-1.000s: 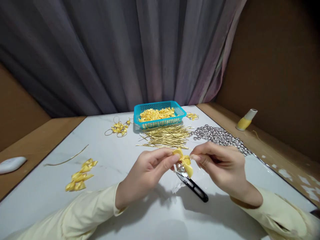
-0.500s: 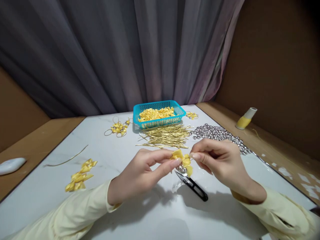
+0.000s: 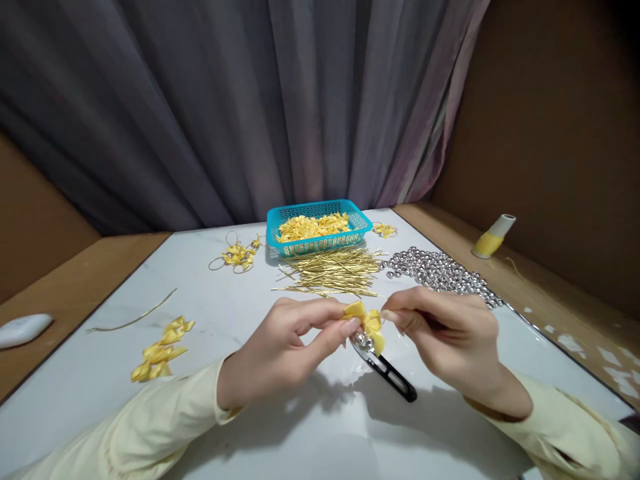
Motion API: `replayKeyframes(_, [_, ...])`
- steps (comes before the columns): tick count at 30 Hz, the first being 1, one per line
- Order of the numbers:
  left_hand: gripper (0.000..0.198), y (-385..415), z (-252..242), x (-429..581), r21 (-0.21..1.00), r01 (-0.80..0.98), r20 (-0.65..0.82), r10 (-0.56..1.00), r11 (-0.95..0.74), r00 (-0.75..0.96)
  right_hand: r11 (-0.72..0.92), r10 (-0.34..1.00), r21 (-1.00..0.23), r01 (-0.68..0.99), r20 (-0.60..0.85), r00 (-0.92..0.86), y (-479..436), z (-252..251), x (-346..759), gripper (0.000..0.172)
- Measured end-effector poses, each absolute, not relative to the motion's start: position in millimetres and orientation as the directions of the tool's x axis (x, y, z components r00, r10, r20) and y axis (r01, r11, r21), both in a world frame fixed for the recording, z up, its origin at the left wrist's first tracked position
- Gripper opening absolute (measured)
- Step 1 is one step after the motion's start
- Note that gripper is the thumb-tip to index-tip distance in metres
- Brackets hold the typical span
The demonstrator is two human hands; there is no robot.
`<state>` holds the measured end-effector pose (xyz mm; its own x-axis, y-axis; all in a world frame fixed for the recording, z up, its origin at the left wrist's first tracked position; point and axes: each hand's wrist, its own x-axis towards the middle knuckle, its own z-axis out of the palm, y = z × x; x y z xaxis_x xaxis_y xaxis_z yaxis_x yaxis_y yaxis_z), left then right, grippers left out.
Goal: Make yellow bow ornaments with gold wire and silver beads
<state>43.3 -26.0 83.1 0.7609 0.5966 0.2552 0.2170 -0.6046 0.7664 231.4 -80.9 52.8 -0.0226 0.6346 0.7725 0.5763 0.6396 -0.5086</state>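
My left hand point(image 3: 290, 343) and my right hand point(image 3: 445, 330) meet over the middle of the white table point(image 3: 240, 427). Both pinch a small yellow ribbon bow point(image 3: 367, 323) between thumb and fingertips, the left on its left loop, the right on its right side. A silver bell point(image 3: 363, 342) hangs under the bow. Black thread snips point(image 3: 390, 377) lie on the table just below the bow.
A blue basket point(image 3: 320, 228) of yellow ribbon pieces stands at the back. In front of it lie gold wire ties point(image 3: 335, 272), right of them silver bells point(image 3: 440, 270). Yellow bows point(image 3: 160, 350) lie left, finished pieces point(image 3: 239, 256) behind. A yellow thread spool point(image 3: 493, 237) and a white object point(image 3: 23, 329) sit on the wood.
Both hands keep the bow pinched and have hardly shifted. My left hand drew slightly back toward me; the right fingers curled a little lower over the bow.
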Motion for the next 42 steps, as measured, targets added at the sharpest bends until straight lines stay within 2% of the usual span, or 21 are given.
replayKeyframes(6, [0.02,-27.9,79.7,43.8,0.765,0.264,0.236,0.638,-0.587,0.733,0.593,0.441,-0.227,0.772,0.894,-0.076,-89.5,41.6,225.3,0.03])
replayKeyframes(9, [0.02,-28.1,78.3,44.3,0.771,0.273,0.235,0.656,-0.575,0.717,0.577,0.422,-0.198,0.793,0.903,-0.082,-90.1,43.3,222.6,0.031])
replayKeyframes(11, [0.02,-28.5,76.9,44.6,0.778,0.273,0.236,0.667,-0.566,0.707,0.592,0.452,-0.271,0.759,0.891,-0.034,-88.6,46.7,221.5,0.026])
replayKeyframes(14, [0.02,-29.2,75.0,44.6,0.783,0.258,0.253,0.669,-0.566,0.699,0.6,0.608,-0.511,0.616,0.791,0.064,-84.5,51.6,221.7,0.016])
replayKeyframes(17, [0.018,-29.6,75.0,44.2,0.773,0.256,0.265,0.661,-0.581,0.701,0.496,0.817,-0.795,0.349,0.564,0.122,-80.0,54.5,223.5,0.016])
replayKeyframes(20, [0.018,-29.7,77.4,44.3,0.747,0.275,0.272,0.656,-0.605,0.704,0.332,0.939,-0.941,0.071,0.337,0.076,-77.0,55.9,224.5,0.019])
replayKeyframes(22, [0.018,-30.2,79.5,44.7,0.737,0.282,0.276,0.655,-0.614,0.703,0.307,0.948,-0.951,0.04,0.309,0.07,-77.0,55.8,224.3,0.021])
replayKeyframes(26, [0.017,-31.6,81.6,45.2,0.771,0.28,0.238,0.667,-0.572,0.706,0.465,0.838,-0.834,0.297,0.522,0.155,-80.4,52.4,222.9,0.016])
replayKeyframes(28, [0.02,-31.8,81.9,45.6,0.804,0.266,0.212,0.674,-0.532,0.708,0.491,0.808,-0.798,0.349,0.567,0.161,-81.0,50.3,221.9,0.015])
replayKeyframes(31, [0.023,-31.1,83.7,47.4,0.862,0.213,0.174,0.661,-0.461,0.73,0.418,0.882,-0.888,0.191,0.448,0.149,-78.5,48.5,221.3,0.017])
replayKeyframes(35, [0.026,-29.7,89.9,50.7,0.921,0.104,0.178,0.641,-0.376,0.747,0.245,0.969,-0.965,-0.091,0.247,-0.013,-71.6,48.4,225.1,0.018])
replayKeyframes(37, [0.027,-29.5,92.9,51.5,0.931,0.064,0.195,0.639,-0.359,0.744,0.237,0.966,-0.965,-0.111,0.245,-0.075,-68.9,49.2,228.6,0.017])
replayKeyframes(42, [0.021,-30.2,94.7,50.2,0.933,0.035,0.216,0.633,-0.359,0.743,0.248,0.959,-0.969,-0.025,0.249,-0.138,-65.6,53.6,237.3,0.016])
